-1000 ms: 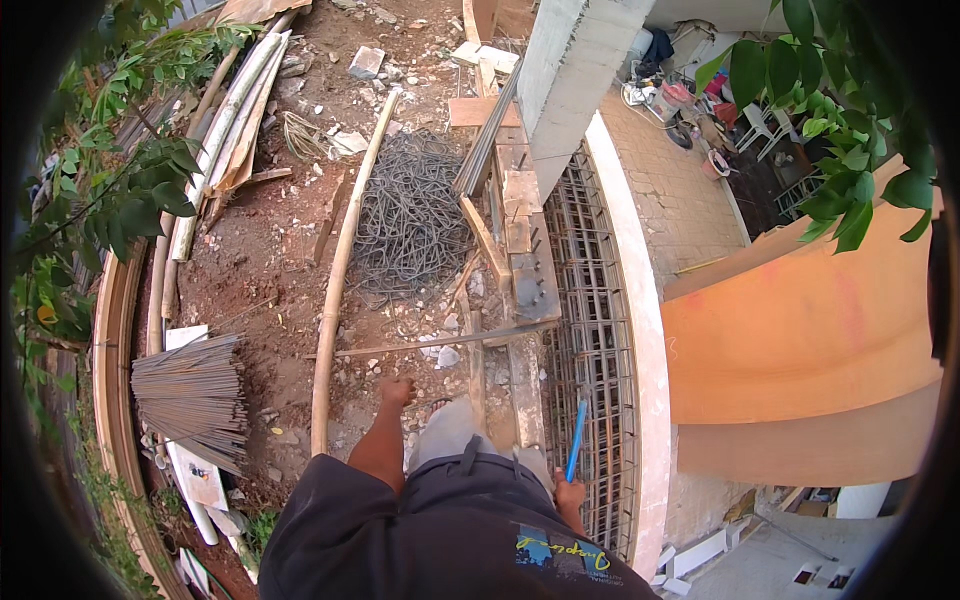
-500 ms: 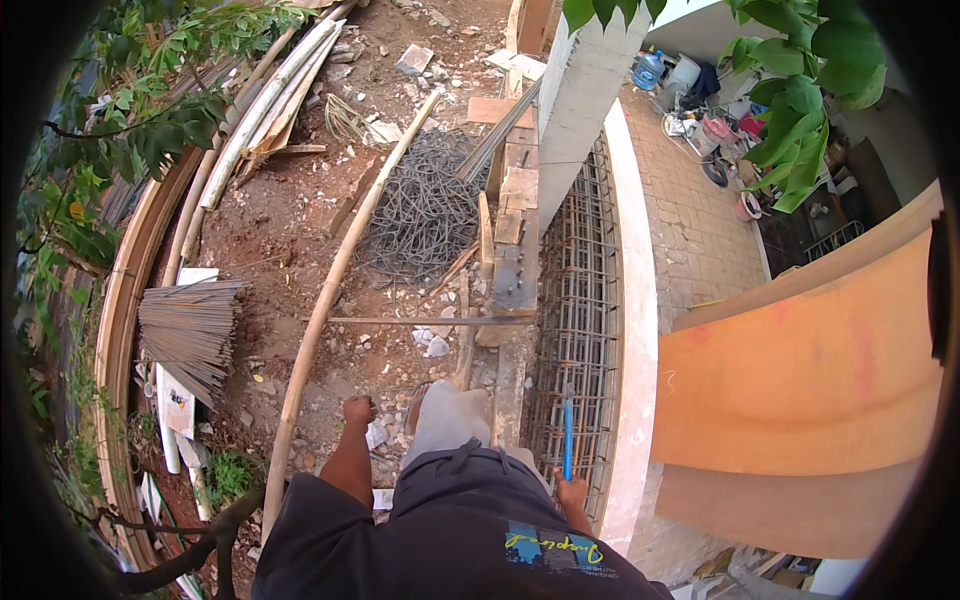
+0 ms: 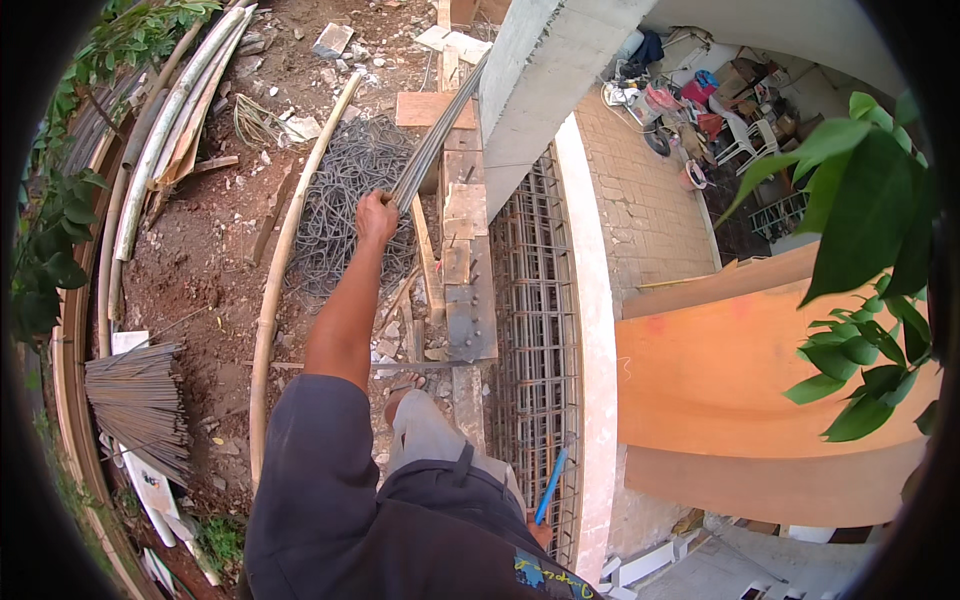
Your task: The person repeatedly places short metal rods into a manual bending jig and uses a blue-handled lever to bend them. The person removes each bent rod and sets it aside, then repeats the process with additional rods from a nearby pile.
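One blue-handled tool (image 3: 551,487) sits in our right hand (image 3: 541,533), fingers wrapped, presumably leaving our left hand (image 3: 376,215) for the steel rods (image 3: 437,138) at its fingertips; whether gripped, we cannot tell.

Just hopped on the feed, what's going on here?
A person's left hand is at the near end of a bundle of thin metal rods beside the concrete column; how firmly it grips is hard to tell. The right hand, low in view, holds a long blue tool, seen against the rebar cage. A tangled pile of bent rods lies on the ground near the left forearm.
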Demonstrator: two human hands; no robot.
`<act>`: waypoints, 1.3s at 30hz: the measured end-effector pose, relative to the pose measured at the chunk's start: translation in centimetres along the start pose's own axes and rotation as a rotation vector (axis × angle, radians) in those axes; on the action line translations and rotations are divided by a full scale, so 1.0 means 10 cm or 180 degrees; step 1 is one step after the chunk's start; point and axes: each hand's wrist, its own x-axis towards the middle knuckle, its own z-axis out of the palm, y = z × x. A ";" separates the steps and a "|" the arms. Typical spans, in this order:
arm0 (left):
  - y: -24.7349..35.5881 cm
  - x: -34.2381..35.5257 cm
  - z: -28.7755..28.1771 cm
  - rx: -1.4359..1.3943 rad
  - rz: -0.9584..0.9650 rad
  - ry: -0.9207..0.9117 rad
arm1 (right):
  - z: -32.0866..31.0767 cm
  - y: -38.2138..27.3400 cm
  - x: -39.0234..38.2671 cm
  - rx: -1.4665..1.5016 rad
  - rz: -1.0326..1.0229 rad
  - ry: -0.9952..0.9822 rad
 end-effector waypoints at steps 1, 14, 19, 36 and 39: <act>0.07 0.22 0.09 0.0175 0.0001 -0.0095 | -0.01 -0.14 -0.18 -0.0028 0.0096 0.0004; -0.25 1.34 0.70 0.0443 -0.0316 -0.0770 | 0.14 -1.01 -0.43 -0.0372 0.0190 -0.0154; -0.44 1.55 0.65 0.0749 0.0054 -0.0844 | 0.13 -1.08 -0.37 -0.0438 0.0062 -0.0208; 0.15 -1.14 -0.69 -0.3077 -0.1171 -0.4283 | 0.19 -0.65 0.46 -0.0787 -0.1095 -0.0418; 0.25 -2.16 -0.77 -0.3226 -0.1040 -0.4413 | 0.22 -0.24 0.80 -0.0856 -0.1597 -0.0431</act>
